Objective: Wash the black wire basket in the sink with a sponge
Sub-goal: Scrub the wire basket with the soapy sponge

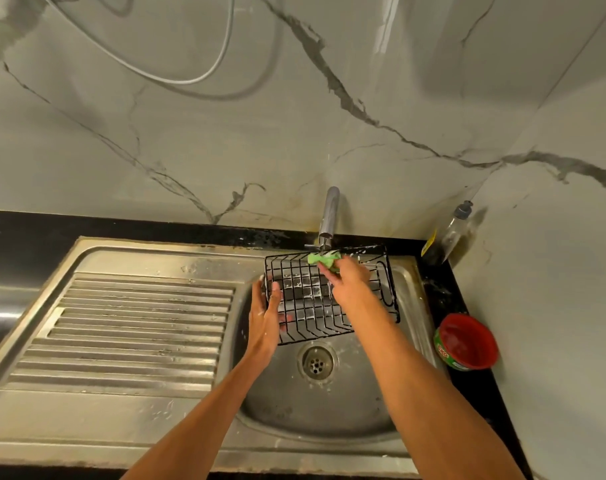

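The black wire basket (308, 303) is held tilted above the steel sink bowl (315, 410), flecked with white suds. My left hand (265, 323) grips its left rim, thumb inside the wires. My right hand (348, 280) reaches into the basket and presses a green sponge (324, 259) against its far rim, just below the tap. My right forearm covers part of the basket's right side.
A chrome tap (329, 213) stands at the back of the sink, no water visible. The ribbed drainboard (132, 330) lies to the left. A red tub of dish soap (466, 341) and a clear bottle (450, 233) sit on the black counter at right. The drain (317, 362) is below the basket.
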Demonstrator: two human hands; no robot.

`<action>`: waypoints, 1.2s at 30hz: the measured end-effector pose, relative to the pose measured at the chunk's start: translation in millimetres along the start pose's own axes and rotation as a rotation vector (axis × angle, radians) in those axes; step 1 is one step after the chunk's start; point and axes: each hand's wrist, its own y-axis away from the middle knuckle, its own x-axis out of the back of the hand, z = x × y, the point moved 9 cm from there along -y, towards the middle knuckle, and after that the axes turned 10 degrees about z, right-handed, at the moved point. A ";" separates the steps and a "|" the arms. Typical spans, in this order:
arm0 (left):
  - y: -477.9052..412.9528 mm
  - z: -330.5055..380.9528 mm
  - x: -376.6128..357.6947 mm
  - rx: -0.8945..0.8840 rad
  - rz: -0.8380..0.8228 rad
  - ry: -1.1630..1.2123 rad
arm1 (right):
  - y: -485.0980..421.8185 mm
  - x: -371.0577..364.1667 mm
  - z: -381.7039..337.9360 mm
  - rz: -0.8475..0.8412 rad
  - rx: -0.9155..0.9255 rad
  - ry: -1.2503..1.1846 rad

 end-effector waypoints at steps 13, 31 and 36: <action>6.1 0.5 -15.7 -0.029 -0.054 -0.114 | 18.7 0.6 11.4 -0.005 0.015 -0.150; 7.9 10.9 -32.7 -0.101 -0.134 -0.137 | 42.1 -3.0 38.5 -0.053 -0.001 0.004; 7.7 8.1 -30.9 -0.092 -0.117 -0.159 | 50.1 -13.7 31.2 -0.067 0.105 0.143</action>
